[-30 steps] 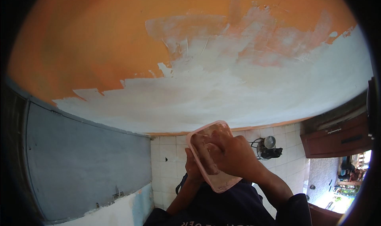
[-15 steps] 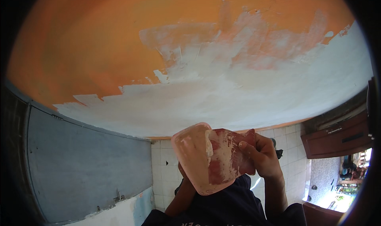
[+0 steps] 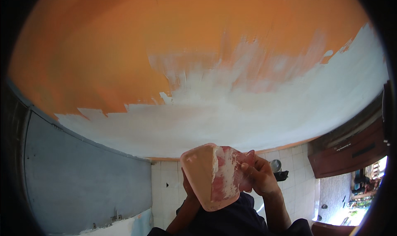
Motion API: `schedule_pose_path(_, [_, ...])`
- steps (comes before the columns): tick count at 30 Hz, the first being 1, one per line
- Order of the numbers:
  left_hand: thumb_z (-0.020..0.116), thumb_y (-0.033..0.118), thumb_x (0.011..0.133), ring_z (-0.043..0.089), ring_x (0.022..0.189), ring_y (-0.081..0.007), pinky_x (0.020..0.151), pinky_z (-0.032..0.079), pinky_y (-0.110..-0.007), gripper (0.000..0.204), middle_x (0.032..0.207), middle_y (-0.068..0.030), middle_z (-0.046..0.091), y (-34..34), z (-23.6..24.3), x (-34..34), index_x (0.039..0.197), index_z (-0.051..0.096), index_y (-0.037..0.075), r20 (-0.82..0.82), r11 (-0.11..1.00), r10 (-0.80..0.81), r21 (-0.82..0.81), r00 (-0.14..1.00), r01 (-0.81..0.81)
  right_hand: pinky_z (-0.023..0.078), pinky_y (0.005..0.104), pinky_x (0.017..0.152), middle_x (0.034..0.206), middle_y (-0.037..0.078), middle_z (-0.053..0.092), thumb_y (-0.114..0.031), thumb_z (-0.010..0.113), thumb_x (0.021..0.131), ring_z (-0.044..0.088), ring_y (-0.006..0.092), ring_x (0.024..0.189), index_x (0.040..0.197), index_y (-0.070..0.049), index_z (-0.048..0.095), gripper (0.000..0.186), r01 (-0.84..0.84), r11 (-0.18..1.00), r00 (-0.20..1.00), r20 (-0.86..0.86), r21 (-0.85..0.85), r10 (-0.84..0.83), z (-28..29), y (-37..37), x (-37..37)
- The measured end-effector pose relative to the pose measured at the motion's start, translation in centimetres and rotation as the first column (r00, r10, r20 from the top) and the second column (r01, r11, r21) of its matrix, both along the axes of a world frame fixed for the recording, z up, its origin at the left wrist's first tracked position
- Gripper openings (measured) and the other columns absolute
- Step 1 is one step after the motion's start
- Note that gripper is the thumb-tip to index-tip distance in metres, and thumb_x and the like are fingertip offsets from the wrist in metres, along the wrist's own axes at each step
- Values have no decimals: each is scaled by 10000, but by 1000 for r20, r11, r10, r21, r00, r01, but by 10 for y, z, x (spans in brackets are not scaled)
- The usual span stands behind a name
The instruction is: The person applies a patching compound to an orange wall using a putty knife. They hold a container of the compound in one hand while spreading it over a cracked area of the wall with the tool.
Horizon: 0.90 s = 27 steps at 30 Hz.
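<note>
A pink board or shallow tray (image 3: pixel 195 174) with rounded corners is held up in front of my body by my left hand (image 3: pixel 187 187), whose fingers are mostly hidden behind it. My right hand (image 3: pixel 262 178) pinches a thin, dark red putty spreader (image 3: pixel 244 173) between thumb and fingers. The spreader lies across the right part of the board, smeared with whitish putty. A thick ridge of putty (image 3: pixel 215 163) sits along its left edge. Beyond both hands rises an orange wall (image 3: pixel 103 49), its lower part covered with white putty (image 3: pixel 198 124), thin and streaky near the top.
A grey door (image 3: pixel 87 174) stands at the left. On the white tiled floor (image 3: pixel 295 165), right of my hands, are a round grey container (image 3: pixel 275 165) and a black item (image 3: pixel 281 176). A dark red-brown door (image 3: pixel 347 149) and a bright doorway lie farther right.
The view has tilted, so the wall and my hands sit lower in it. The spreader has shifted slightly left against the board. More of the grey container shows.
</note>
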State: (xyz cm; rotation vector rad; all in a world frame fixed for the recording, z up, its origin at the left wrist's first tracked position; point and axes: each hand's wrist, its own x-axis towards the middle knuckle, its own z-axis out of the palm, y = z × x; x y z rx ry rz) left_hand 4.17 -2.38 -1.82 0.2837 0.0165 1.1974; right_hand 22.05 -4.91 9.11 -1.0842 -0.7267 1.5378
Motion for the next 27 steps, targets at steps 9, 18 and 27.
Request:
schedule_pose_path(9, [364, 549, 1038, 476, 1341, -319, 1114, 387, -533, 643, 1489, -125, 465, -6, -1, -9, 1507, 384, 110, 8, 997, -72, 28, 997, 72, 581, 342, 827, 1060, 137, 693, -39, 700, 885, 693, 205, 924, 1154, 86, 614, 309, 7, 999, 906, -422, -51, -28, -32, -11, -4])
schedule_pose_path(18, [333, 527, 1055, 535, 1267, -299, 1063, 443, -494, 623, 1426, -138, 510, 0, -31, -35, 1483, 395, 79, -504, 982, 189, 70, 843, -178, 551, 353, 827, 1088, 132, 659, -88, 611, 957, 667, 224, 954, 1192, 91, 584, 297, 235, 972, 868, -446, -19, -219, -23, -10, -26])
schedule_pose_path(27, [311, 540, 1057, 525, 1297, -340, 1097, 421, -504, 624, 1460, -130, 494, -6, -18, -28, 1492, 389, 99, -127, 993, 22, -108, 992, -36, 488, 295, 551, 1006, 105, 667, -130, 594, 946, 644, 180, 756, 1155, 39, 583, 269, 335, 936, 874, -405, 107, -267, 14, 18, 1])
